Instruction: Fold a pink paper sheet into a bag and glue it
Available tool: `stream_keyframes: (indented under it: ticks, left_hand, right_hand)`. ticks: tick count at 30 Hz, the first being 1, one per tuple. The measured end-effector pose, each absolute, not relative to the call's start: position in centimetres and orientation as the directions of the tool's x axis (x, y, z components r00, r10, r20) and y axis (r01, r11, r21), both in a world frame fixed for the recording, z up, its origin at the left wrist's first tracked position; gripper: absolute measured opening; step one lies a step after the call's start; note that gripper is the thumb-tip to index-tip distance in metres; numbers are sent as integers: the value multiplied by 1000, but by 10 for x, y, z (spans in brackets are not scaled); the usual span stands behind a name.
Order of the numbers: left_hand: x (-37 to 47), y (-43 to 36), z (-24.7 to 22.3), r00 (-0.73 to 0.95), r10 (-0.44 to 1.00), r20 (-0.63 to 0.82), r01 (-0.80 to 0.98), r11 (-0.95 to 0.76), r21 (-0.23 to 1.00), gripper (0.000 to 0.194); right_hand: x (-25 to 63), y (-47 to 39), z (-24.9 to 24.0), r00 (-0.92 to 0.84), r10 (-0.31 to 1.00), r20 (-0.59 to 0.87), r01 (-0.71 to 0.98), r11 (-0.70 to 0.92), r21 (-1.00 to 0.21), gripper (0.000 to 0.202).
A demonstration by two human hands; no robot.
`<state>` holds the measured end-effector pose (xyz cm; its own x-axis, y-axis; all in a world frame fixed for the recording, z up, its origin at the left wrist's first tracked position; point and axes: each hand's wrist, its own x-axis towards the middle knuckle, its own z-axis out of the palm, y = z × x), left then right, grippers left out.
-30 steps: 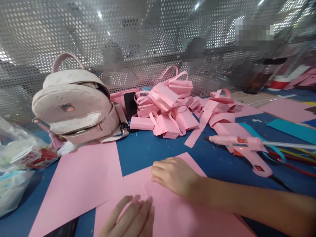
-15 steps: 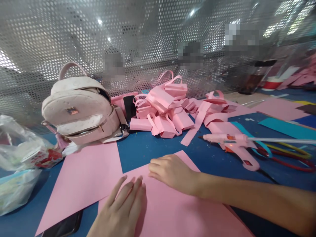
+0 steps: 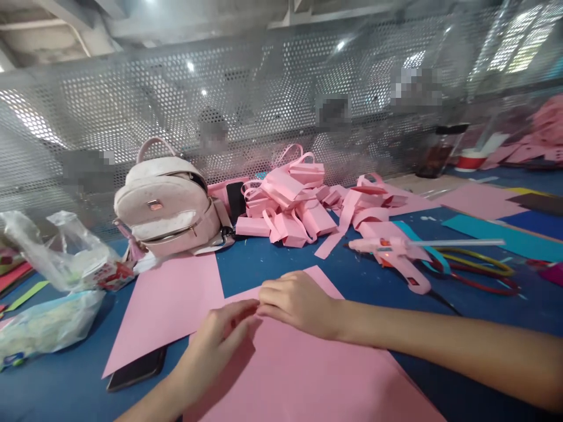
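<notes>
A large pink paper sheet [image 3: 299, 375] lies in front of me. At its far left edge my left hand [image 3: 224, 337] has its fingers bent and the thumb drawn in toward them, closed at the paper. Its fingertips meet those of my right hand [image 3: 297, 305]. That hand rests on the sheet with its fingers together and curled over the far edge, the tips partly hidden. Another pink sheet [image 3: 176, 299] lies to the left, over part of a dark phone [image 3: 136, 369]. Beyond my hands sits a heap of small pink paper bags [image 3: 290, 202] with looped handles.
A pale backpack [image 3: 169, 205] stands at the back left, beside plastic bags [image 3: 57, 322]. On the right lie a pink glue gun [image 3: 396, 252] with a long glue stick, scissors [image 3: 479, 275] and coloured sheets [image 3: 505, 231]. A perforated metal screen [image 3: 272, 94] closes the back.
My left hand has gone from flat, spread fingers on the paper to bent fingers, moving up to my right hand. The view has tilted up and turned left.
</notes>
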<state>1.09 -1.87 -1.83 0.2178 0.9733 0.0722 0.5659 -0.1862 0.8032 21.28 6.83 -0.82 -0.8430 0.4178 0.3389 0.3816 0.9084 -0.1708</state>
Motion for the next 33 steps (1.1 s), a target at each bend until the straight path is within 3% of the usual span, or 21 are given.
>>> stream_keyframes:
  ticks: [3, 7, 11, 16, 20, 25, 30, 33]
  left_hand:
    - [18, -19, -11, 261, 963, -68, 507, -77, 859, 46]
    - [19, -26, 1, 289, 957, -37, 501, -118, 857, 46]
    - [7, -30, 11, 305, 952, 23, 543, -194, 817, 45]
    - [-10, -29, 13, 302, 952, 45, 550, -212, 808, 44]
    - [-13, -30, 14, 252, 967, 28, 523, -160, 837, 46]
    - [-14, -31, 15, 175, 984, 38, 493, -121, 861, 50]
    - [-16, -27, 18, 78, 994, 79, 456, -106, 883, 53]
    - [-16, -23, 19, 24, 990, 135, 451, -132, 883, 44]
  right_hand:
    - [216, 58, 5, -842, 406, 355, 362, 913, -187, 32]
    - [231, 55, 19, -831, 413, 372, 331, 905, -266, 34]
    - [259, 60, 33, -761, 534, 369, 402, 834, -378, 33]
    - [288, 63, 44, -621, 755, 209, 493, 584, -645, 31]
    - [291, 59, 37, -579, 808, 111, 361, 376, -854, 25]
    - [285, 54, 19, -668, 740, -82, 242, 112, -964, 33]
    - [284, 52, 16, -738, 657, -151, 180, -24, -983, 40]
    - [284, 48, 19, -732, 661, -165, 142, -90, -986, 46]
